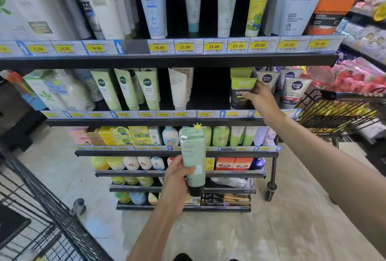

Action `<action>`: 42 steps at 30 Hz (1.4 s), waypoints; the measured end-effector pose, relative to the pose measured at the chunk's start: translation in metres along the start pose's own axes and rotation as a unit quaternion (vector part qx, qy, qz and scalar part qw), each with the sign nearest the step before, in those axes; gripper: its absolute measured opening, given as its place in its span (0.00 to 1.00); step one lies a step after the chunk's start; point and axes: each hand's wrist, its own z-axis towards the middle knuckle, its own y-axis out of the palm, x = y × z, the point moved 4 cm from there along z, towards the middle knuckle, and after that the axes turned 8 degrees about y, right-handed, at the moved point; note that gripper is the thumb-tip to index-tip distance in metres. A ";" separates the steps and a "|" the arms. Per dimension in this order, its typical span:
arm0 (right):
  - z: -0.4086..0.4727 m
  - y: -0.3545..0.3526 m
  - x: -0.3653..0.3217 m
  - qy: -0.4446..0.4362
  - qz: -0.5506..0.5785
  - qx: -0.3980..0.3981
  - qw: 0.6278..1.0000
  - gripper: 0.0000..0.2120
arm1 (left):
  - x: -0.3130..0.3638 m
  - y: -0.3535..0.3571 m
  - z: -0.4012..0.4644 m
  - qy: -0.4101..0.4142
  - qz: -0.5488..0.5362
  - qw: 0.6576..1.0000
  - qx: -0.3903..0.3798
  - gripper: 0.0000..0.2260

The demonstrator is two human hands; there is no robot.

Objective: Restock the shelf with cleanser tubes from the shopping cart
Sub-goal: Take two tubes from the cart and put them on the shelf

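My left hand (177, 179) grips a pale green cleanser tube (193, 158) with a black cap, held upright cap down in front of the lower shelves. My right hand (262, 95) reaches onto the second shelf (146, 122) and pinches the right edge of a green-and-black tube (240, 91) that stands there beside grey Nivea Men tubes (294, 91). A dark gap (211, 87) lies between this tube and a white tube (179, 89) to its left. The black wire shopping cart (41, 219) is at the lower left.
The top shelf (167, 58) holds standing tubes above yellow price tags. Lower shelves carry bottles and boxes. A second wire cart (338, 112) with goods stands at the right, close to my right arm. Pale floor tiles spread below.
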 end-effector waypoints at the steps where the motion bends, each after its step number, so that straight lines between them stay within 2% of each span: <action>1: -0.002 -0.002 0.000 -0.004 -0.022 0.009 1.000 0.18 | 0.002 0.001 -0.001 0.000 0.004 1.000 0.002 0.21; 8: -0.031 -0.006 -0.010 -0.017 -0.145 0.035 0.989 0.24 | 0.027 0.013 -0.006 -0.008 0.005 1.000 0.024 0.21; 17: -0.075 -0.008 -0.036 0.039 -0.186 0.025 0.981 0.28 | 0.094 0.030 -0.036 -0.017 0.033 0.998 0.047 0.21; 19: -0.093 -0.006 -0.048 0.056 -0.202 0.036 0.977 0.28 | 0.112 0.033 -0.046 -0.024 0.034 0.997 0.062 0.22; 22: -0.120 0.005 -0.069 0.050 -0.241 0.014 0.969 0.29 | 0.142 0.035 -0.063 -0.025 0.019 0.995 0.092 0.22; 26: -0.145 0.035 -0.097 0.019 -0.267 -0.059 0.962 0.28 | 0.183 0.027 -0.086 -0.009 0.006 0.991 0.132 0.28; 31: -0.170 0.091 -0.135 -0.055 -0.308 -0.116 0.943 0.25 | 0.216 -0.005 -0.105 0.038 0.059 0.984 0.161 0.24; 39: -0.201 0.186 -0.158 -0.103 -0.357 -0.153 0.916 0.24 | 0.250 -0.087 -0.109 0.070 0.138 0.968 0.196 0.29; 42: -0.201 0.213 -0.152 -0.087 -0.384 -0.156 0.906 0.24 | 0.260 -0.121 -0.098 0.078 0.157 0.964 0.200 0.26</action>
